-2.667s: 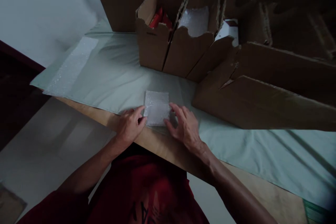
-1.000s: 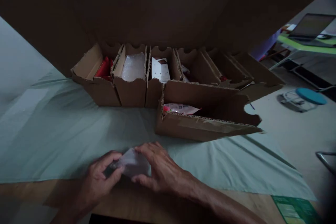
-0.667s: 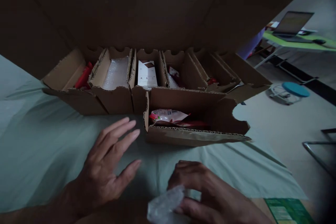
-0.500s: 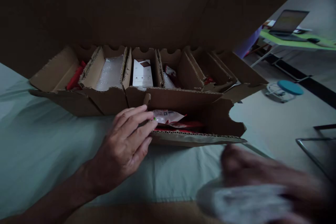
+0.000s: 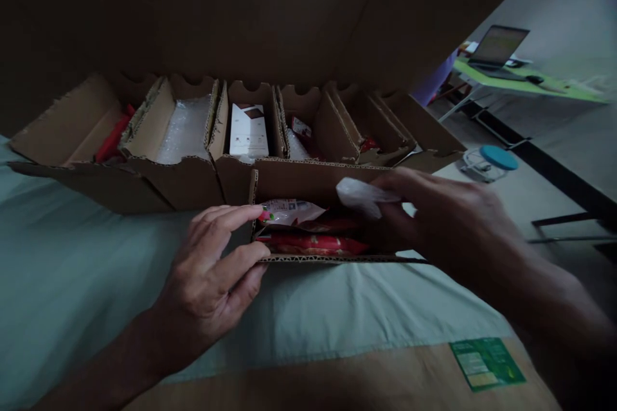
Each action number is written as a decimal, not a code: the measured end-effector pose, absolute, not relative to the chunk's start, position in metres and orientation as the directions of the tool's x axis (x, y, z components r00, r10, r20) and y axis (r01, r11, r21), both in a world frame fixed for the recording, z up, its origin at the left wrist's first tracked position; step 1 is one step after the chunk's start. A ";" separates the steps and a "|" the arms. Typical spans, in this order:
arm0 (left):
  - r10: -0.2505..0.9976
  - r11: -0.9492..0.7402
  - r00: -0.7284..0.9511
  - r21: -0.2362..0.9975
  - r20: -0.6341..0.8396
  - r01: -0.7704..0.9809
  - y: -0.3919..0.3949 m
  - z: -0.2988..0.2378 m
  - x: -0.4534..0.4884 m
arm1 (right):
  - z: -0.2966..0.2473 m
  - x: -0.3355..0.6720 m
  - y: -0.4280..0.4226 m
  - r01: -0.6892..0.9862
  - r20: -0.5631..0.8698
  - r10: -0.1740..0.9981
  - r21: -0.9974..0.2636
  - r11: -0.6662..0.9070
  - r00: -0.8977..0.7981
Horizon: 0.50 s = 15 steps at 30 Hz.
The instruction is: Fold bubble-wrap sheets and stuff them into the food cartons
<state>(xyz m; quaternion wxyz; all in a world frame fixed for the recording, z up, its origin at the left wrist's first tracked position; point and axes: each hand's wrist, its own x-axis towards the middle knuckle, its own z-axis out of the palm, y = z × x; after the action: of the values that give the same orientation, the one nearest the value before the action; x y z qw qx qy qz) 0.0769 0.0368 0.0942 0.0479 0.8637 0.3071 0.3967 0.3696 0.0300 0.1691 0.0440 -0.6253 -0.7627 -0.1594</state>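
Observation:
In front of me stands an open cardboard box (image 5: 308, 170) with torn-looking corrugated rims. My left hand (image 5: 212, 270) grips its left end, with the fingers over the edge. Inside lie a clear-and-white printed packet (image 5: 294, 210) and red packets (image 5: 313, 244). From the right, my right hand (image 5: 424, 212) reaches into the box. It is closed on a whitish, translucent plastic-wrapped item (image 5: 361, 196), blurred by motion; its contents cannot be made out. The box's right end is mostly hidden behind this hand.
Behind stands a row of cardboard compartments holding a red item (image 5: 116, 135), bubble wrap (image 5: 186, 128) and a white carton (image 5: 248, 131). A large dark cardboard panel (image 5: 216, 13) rises above. A laptop (image 5: 499, 51) sits on a green table; a blue-topped stool (image 5: 499, 157) stands right. Pale green cloth (image 5: 337, 308) lies below.
My right hand has moved up and left from the lower right into the box, carrying the whitish plastic-wrapped item. My left hand stays on the box's left end. The view has shifted slightly.

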 end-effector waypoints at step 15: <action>0.570 -0.805 0.473 0.341 0.672 0.486 0.036 0.089 0.078 | 0.135 0.351 0.088 0.880 -0.278 0.928 0.335 0.337 -0.249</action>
<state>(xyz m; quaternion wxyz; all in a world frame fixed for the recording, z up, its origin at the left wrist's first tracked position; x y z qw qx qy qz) 0.0784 0.0357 0.0894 0.0512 0.8567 0.3082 0.4103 0.3515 0.0875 0.1349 -0.2165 -0.5732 -0.7884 -0.0552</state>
